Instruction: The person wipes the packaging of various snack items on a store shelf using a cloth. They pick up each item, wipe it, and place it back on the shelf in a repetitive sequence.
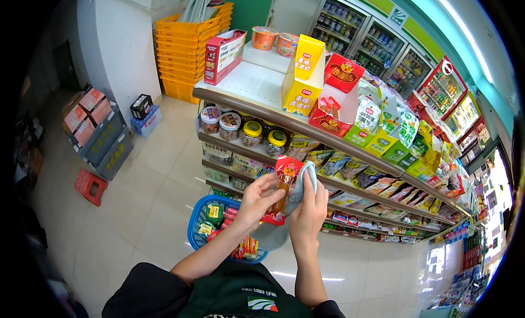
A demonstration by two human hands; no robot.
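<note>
My left hand pinches a red-topped snack packet with a brown piece of food showing through its clear middle. In my right hand is a pale blue-green cloth, bunched against the packet's right side and hanging down below it. Both hands are in front of the shelf unit. Beneath my left forearm, a blue plastic basket holds green-lidded containers and red and yellow packets. On the top shelf ahead stands a red display box with a few similar packets inside, beside a yellow display box.
The shelf unit's brown edge runs away to the right, with jars and bagged snacks below. A red-and-white carton and instant noodle tubs sit on top. Yellow crates, grey crates and a red stool stand left.
</note>
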